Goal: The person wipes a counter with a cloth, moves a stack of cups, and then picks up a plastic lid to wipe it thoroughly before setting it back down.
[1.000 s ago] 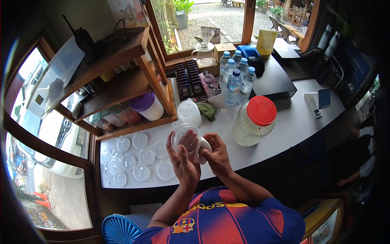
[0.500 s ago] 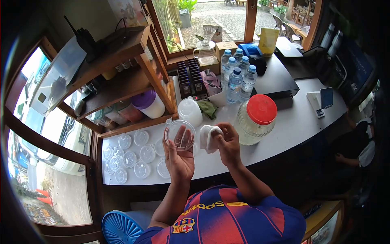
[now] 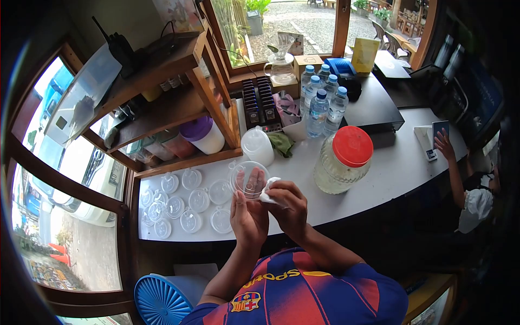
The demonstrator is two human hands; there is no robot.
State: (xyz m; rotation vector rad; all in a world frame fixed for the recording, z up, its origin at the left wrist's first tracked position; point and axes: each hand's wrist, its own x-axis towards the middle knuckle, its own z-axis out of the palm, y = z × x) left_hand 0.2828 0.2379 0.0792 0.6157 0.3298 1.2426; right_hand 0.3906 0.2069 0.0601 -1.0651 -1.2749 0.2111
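long white desk runs across the view. brown wooden shelf unit at its left end. flat black metal case toward the far right side. large clear ribbed jar with red screw lid, right of the hands, apart from them. six clear plastic bottles, blue caps, upright in a cluster beyond the jar. translucent white container just past the hands; crumpled green cloth beside it.

left grip: holds one round clear plastic lid above the desk, fingers spread behind it, thumb at the lower rim. right grip: narrow, fingers closed on a folded white cloth, cloth against the lid's right rim. similar clear round lids lie spread on the desk, left of the hands, some overlapping.
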